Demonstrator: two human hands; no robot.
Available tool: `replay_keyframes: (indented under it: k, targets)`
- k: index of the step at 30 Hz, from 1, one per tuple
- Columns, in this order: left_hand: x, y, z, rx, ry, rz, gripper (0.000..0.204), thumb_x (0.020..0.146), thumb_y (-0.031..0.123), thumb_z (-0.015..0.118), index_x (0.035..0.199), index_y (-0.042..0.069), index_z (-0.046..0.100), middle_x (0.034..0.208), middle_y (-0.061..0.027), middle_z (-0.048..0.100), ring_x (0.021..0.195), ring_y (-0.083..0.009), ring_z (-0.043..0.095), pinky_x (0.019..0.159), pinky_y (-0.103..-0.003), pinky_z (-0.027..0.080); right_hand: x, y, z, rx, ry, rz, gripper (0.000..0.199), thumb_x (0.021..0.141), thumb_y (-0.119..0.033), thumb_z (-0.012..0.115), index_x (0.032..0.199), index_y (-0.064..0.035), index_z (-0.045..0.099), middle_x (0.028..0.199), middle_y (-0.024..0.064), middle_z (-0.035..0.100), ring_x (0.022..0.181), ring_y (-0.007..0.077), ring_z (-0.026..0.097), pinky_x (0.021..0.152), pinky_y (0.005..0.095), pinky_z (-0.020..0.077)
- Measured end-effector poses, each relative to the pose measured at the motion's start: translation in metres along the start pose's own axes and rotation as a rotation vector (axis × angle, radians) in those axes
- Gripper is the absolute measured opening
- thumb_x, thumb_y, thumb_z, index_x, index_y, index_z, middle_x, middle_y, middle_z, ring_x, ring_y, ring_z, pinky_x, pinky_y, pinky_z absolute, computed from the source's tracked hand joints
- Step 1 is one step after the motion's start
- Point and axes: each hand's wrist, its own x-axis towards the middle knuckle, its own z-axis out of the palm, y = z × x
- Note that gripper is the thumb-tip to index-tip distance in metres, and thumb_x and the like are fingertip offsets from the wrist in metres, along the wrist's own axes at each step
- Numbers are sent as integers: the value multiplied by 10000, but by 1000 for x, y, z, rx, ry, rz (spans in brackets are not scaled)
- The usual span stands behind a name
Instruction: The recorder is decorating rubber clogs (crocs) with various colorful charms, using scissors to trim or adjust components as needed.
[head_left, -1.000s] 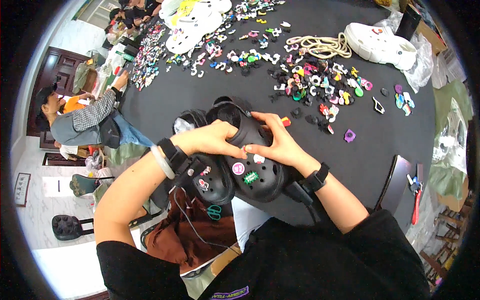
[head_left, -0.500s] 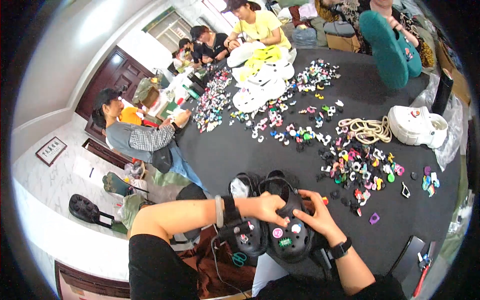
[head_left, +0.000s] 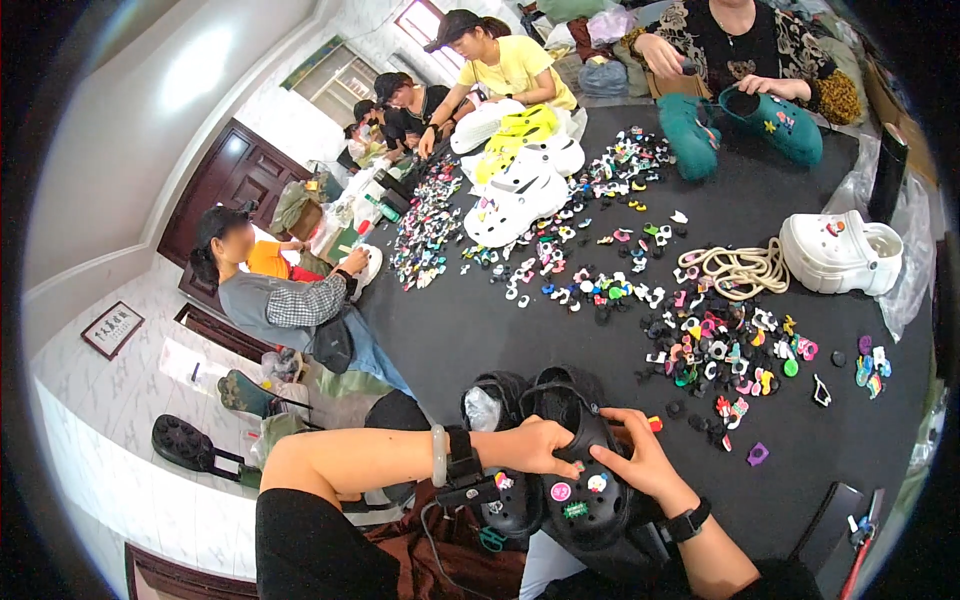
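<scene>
Black clog (head_left: pixel 602 515) is at the desk (head_left: pixel 430 340)'s near edge, toe toward the person, gripped by both hands: left hand (head_left: pixel 540 445) curled at the foot opening, right hand (head_left: pixel 640 458) clamped on its right side, both thumbs on the upper. Pink round charm (head_left: pixel 560 492) and green charm (head_left: pixel 574 510) on the toe. Second black clog (head_left: pixel 518 515) just left; charm pile (head_left: pixel 725 345) beyond, to the right

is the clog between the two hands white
No, the clog between the left hand and the right hand is black, with a round pink charm and a green charm on it.
</scene>
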Motion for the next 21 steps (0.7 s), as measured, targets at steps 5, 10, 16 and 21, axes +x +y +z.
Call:
replay_keyframes:
  k: [5, 10, 16, 21]
  targets:
    - [4, 5, -5, 45, -51, -109, 315, 788, 367, 754, 877, 67, 718, 733, -82, 688, 691, -197, 650, 699, -322, 454, 0, 1, 0, -35, -17, 14, 588, 829, -187, 754, 1327, -41, 479, 1288, 125, 439, 1168, 277, 537, 993, 400, 457]
    - [7, 1, 2, 175, 34, -93, 403, 781, 423, 758, 790, 27, 685, 630, -134, 626, 614, -243, 621, 649, -339, 437, 1, -1, 3, -46, -12, -2, 594, 811, -245, 765, 1297, -33, 498, 1250, 147, 475, 1174, 282, 501, 985, 376, 440]
    - [15, 3, -7, 233, -88, -77, 473, 778, 495, 738, 800, 25, 692, 662, -121, 655, 651, -246, 651, 677, -332, 446, -6, -1, 3, -95, 33, 17, 650, 780, -266, 784, 1303, -20, 487, 1269, 154, 469, 1208, 292, 480, 1012, 387, 425]
    - [16, -7, -10, 162, -147, 46, 493, 802, 500, 718, 887, 15, 688, 755, -168, 685, 689, -267, 661, 667, -381, 500, -5, 3, -5, -138, -53, -55, 808, 717, -314, 835, 1357, -26, 435, 1312, 169, 432, 1268, 313, 417, 1054, 406, 383]
